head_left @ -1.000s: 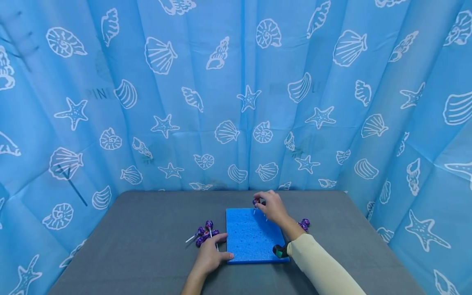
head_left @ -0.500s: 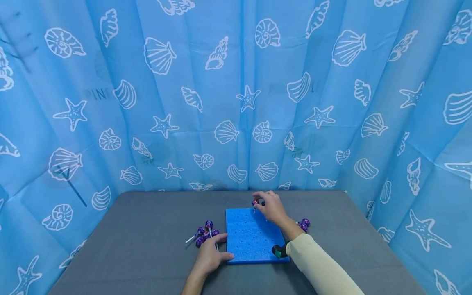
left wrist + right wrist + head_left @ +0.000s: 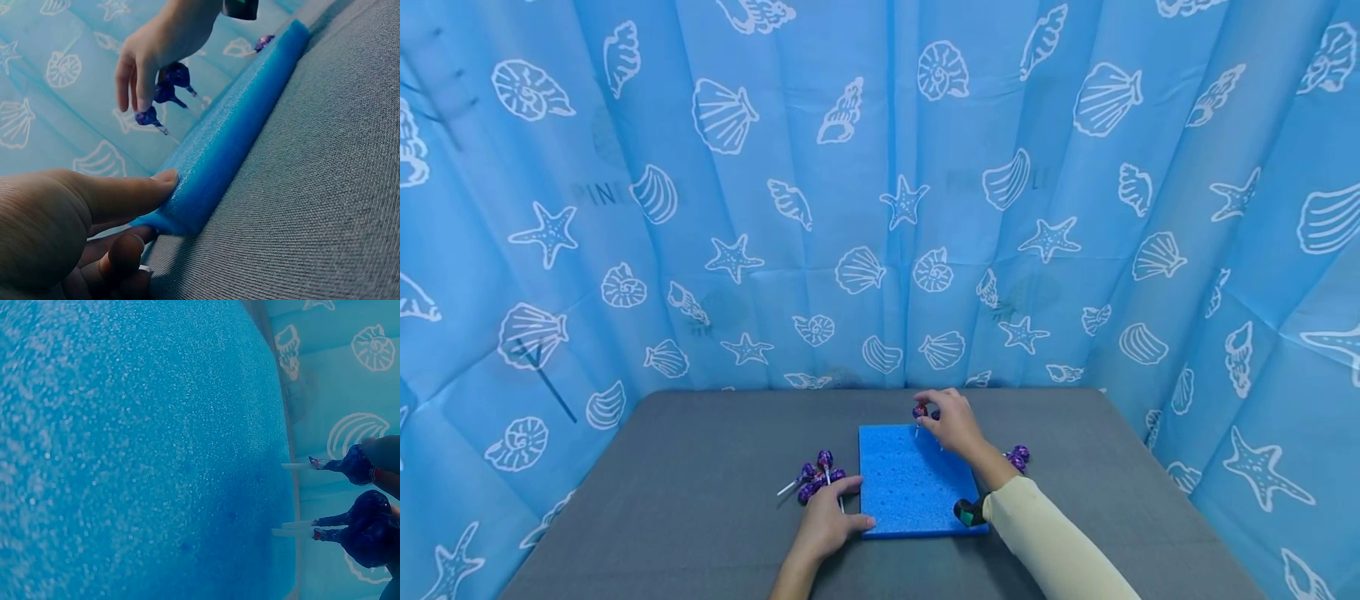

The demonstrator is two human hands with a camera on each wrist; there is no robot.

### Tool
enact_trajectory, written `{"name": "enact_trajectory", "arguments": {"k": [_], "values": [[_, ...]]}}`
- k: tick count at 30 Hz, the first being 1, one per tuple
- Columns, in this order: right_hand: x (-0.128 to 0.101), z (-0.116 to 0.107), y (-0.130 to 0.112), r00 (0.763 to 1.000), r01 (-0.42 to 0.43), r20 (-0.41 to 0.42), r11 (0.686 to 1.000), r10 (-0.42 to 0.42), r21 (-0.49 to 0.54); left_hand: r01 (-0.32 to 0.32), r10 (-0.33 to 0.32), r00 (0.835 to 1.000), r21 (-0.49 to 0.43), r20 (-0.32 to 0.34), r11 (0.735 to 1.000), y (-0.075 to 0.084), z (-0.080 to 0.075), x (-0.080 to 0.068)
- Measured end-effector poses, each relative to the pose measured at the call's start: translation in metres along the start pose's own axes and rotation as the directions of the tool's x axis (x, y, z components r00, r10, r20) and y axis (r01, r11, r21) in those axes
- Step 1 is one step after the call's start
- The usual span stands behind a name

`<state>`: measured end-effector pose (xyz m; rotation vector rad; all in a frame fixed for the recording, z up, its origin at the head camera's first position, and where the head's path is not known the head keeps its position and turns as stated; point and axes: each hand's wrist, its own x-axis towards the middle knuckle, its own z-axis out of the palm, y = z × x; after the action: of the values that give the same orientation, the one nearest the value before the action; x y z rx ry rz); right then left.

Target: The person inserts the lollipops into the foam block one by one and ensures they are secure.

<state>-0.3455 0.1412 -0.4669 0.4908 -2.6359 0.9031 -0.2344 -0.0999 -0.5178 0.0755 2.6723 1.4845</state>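
A blue foam block (image 3: 917,487) lies flat on the grey table. My left hand (image 3: 825,525) grips its near left edge, thumb on the top face and fingers low at the side. Over the far edge, my right hand (image 3: 955,423) pinches a purple-wrapped lollipop (image 3: 920,412) by its head, stick pointing down at the foam. In the left wrist view two more lollipops (image 3: 178,75) stand upright in the foam beside the held lollipop (image 3: 146,117). The right wrist view shows their white sticks meeting the foam near its far edge.
Several purple lollipops (image 3: 825,458) lie in a pile left of the foam, close to the left hand. A smaller group of lollipops (image 3: 1019,455) lies to the right, partly behind the right forearm. A blue shell-print curtain (image 3: 880,208) hangs behind the table.
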Motion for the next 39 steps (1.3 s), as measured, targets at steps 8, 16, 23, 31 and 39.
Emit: {"name": "enact_trajectory", "arguments": {"k": [8,16,23,31,39], "values": [[0.0,-0.002,0.003,1.0,0.021,0.0,1.0,-0.021,0.007,0.011,-0.011,1.0,0.003,0.004,1.0,0.0,0.0,0.001],[-0.001,-0.006,0.006,1.0,0.016,-0.006,1.0,-0.016,0.014,0.015,-0.015,1.0,0.005,0.007,1.0,0.002,0.0,0.001],[-0.004,-0.009,0.011,0.997,0.057,-0.056,0.998,-0.056,0.021,0.011,-0.011,1.0,0.006,0.006,1.0,0.003,-0.001,-0.001],[-0.01,-0.016,0.02,0.979,0.14,-0.161,0.987,-0.126,0.076,0.009,-0.009,1.0,0.001,0.003,1.0,0.002,-0.002,-0.002],[-0.03,-0.026,0.032,0.978,0.08,-0.201,0.992,-0.059,0.095,0.013,-0.013,1.0,-0.005,0.015,1.0,0.003,-0.002,-0.001]]}}
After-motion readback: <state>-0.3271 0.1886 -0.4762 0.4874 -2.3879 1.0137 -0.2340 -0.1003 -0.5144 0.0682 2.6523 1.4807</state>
